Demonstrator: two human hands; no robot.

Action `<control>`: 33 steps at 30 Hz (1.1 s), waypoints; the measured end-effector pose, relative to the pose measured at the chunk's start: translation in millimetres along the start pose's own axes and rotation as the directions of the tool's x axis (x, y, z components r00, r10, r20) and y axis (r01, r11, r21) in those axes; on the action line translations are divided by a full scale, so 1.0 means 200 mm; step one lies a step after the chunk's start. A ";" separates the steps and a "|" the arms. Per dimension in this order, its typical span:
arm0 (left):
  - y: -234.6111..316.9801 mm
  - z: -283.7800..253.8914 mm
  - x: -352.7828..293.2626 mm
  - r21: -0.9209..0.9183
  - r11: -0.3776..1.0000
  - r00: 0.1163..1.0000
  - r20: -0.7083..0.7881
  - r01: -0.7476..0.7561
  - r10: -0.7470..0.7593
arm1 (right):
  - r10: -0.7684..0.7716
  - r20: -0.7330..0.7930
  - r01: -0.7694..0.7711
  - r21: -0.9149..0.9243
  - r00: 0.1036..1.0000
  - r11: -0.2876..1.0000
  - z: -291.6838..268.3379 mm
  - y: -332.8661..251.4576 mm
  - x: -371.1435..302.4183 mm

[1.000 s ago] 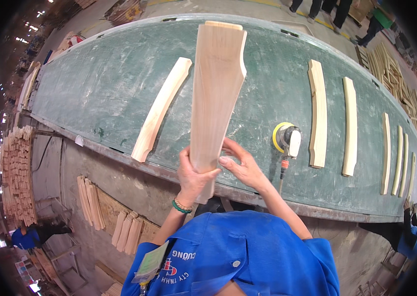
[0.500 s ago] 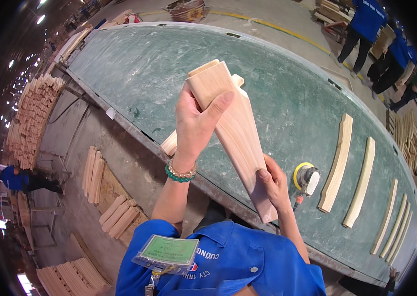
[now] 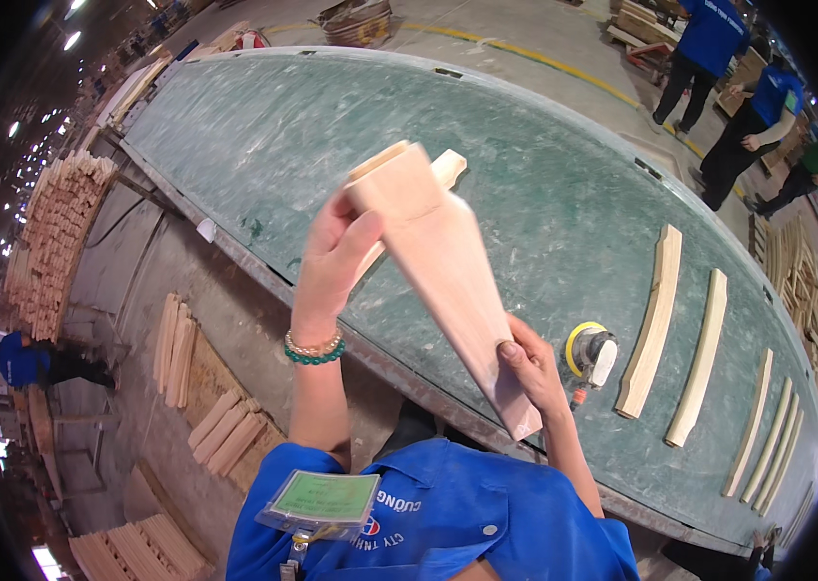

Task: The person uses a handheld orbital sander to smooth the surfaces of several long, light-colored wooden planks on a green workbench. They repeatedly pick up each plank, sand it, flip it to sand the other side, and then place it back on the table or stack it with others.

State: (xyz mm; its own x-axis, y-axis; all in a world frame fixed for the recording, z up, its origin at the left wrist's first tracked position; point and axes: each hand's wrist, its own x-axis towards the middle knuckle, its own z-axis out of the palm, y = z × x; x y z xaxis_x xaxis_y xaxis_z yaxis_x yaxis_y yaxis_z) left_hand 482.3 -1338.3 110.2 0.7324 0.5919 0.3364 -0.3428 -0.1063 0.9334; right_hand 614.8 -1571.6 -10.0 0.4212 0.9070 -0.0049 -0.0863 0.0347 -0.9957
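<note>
Above the table I hold a pale, shaped wooden board (image 3: 448,276), tilted, with its wide stepped end up and away from me. My left hand (image 3: 333,254) is at the upper end, fingers behind it and thumb along its left edge. Around the lower right edge closes my right hand (image 3: 532,363), thumb on the front face. Behind the board, a thinner wooden piece (image 3: 450,167) lies on the green tabletop (image 3: 283,126), partly hidden. To the right of my right hand rests a round sander (image 3: 595,352) with a yellow rim.
Several curved wooden slats (image 3: 652,324) lie along the table's right side. On the floor at left are small wood stacks (image 3: 227,431), with a tall pile (image 3: 56,242) farther off. Co-workers in blue shirts (image 3: 709,44) stand beyond the table at upper right.
My left hand and the board's upper end have shifted left and slightly down. The left thumb has moved off the face toward the edge. More of the piece behind shows.
</note>
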 end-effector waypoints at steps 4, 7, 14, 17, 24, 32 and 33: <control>-0.03 -0.01 0.03 -0.453 0.892 1.000 -0.023 -0.004 -0.007 | 0.008 0.162 0.003 -0.067 0.987 0.998 -0.01 -0.07 0.11; -0.09 -0.05 -0.03 -0.434 0.878 0.957 -0.280 -0.201 0.080 | -0.127 0.122 0.165 -0.382 0.984 0.909 -0.11 -0.03 0.22; -0.37 -0.36 -0.26 -0.388 0.885 0.822 -0.569 -0.259 -0.009 | 0.148 -0.662 -0.672 -0.740 0.734 0.024 -0.68 0.40 -0.10; -0.44 -0.32 -0.29 -0.517 0.813 0.790 -0.601 -0.268 -0.122 | 0.188 -0.729 -0.749 -0.611 0.658 0.255 -0.73 0.55 -0.19; -0.40 -0.27 -0.33 -0.501 0.837 0.892 -0.450 -0.222 -0.033 | 0.058 -0.791 -0.673 -0.477 0.609 0.566 -0.79 0.63 -0.24; -0.29 -0.11 -0.29 -0.299 0.936 0.797 -0.603 -0.188 -0.032 | 0.017 -0.392 -0.246 -0.542 0.920 0.804 -0.28 0.39 -0.13; -0.29 -0.09 -0.28 -0.265 0.949 0.763 -0.645 -0.169 -0.044 | -0.129 -0.377 -0.109 -0.550 0.917 0.828 -0.20 0.38 -0.10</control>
State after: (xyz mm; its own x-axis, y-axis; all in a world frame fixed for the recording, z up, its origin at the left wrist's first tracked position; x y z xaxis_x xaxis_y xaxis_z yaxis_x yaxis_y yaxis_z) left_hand 450.9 -1350.4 35.6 0.1943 0.9716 0.1351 -0.6053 0.0104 0.7959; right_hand 635.6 -1603.0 -89.7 0.7375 0.6694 0.0890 0.3788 -0.3010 -0.8752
